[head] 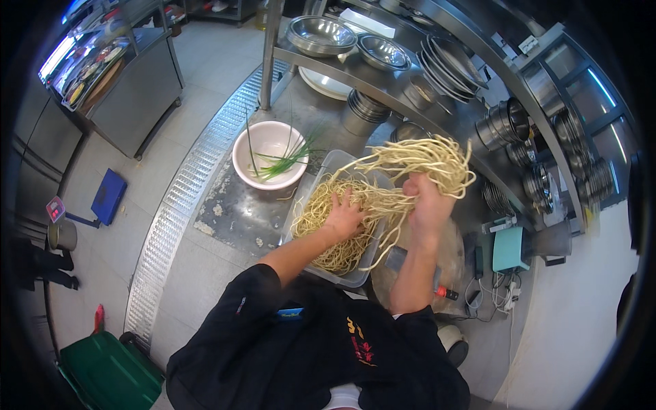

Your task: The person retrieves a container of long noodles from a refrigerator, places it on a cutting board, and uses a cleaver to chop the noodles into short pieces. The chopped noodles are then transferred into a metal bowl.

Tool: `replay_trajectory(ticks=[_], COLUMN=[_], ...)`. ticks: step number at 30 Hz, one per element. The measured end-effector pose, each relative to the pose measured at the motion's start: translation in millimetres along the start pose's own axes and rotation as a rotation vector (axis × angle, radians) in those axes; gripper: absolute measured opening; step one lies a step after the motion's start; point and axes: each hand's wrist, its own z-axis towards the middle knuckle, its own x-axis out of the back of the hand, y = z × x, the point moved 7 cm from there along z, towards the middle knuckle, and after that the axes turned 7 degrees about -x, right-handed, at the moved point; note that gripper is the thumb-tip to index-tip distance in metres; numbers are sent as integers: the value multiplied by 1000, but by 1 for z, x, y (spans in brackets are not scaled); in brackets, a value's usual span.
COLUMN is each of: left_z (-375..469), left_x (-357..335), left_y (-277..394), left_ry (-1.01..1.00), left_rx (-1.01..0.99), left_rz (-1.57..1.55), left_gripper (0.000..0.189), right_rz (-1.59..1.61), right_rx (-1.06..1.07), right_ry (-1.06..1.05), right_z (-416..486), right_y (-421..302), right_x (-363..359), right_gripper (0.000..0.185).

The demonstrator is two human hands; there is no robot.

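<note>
A clear plastic tub [365,271] holds a heap of pale yellow noodles [335,251]. On top of the heap lies my left hand [346,218], its fingers spread over the strands. To the right and above the tub, my right hand [428,202] is closed around a thick bundle of noodles [425,159]; some strands hang from it down to the heap. A white bowl [238,166] with green scallion stalks [282,165] stands beside the tub's upper left corner.
Below my right forearm lies a cleaver [397,259] on a round chopping board [453,246]. Steel bowls [322,35] and pots stand on the metal shelf [353,72] at the back. A teal appliance [510,249] with cables is at right. A person's legs [56,266] show far left.
</note>
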Motion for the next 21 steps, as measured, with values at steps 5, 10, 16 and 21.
replay_trajectory(ticks=[5, 10, 16, 21], left_z=[-2, 0, 7, 1], left_x=[-3, -21, -41, -47], left_y=[-3, 0, -11, -15], left_ry=[-12, -2, -108, -333], left_rx=[29, 11, 52, 83], left_rz=[-49, 67, -27, 12], left_gripper=[63, 65, 66, 59], right_rz=[-68, 65, -83, 5], right_rx=[34, -9, 115, 443], right_ry=[49, 112, 287, -125], right_z=[-1, -1, -2, -14], right_y=[-10, -19, -34, -211], right_x=[-3, 3, 4, 10], right_gripper=[25, 11, 16, 13])
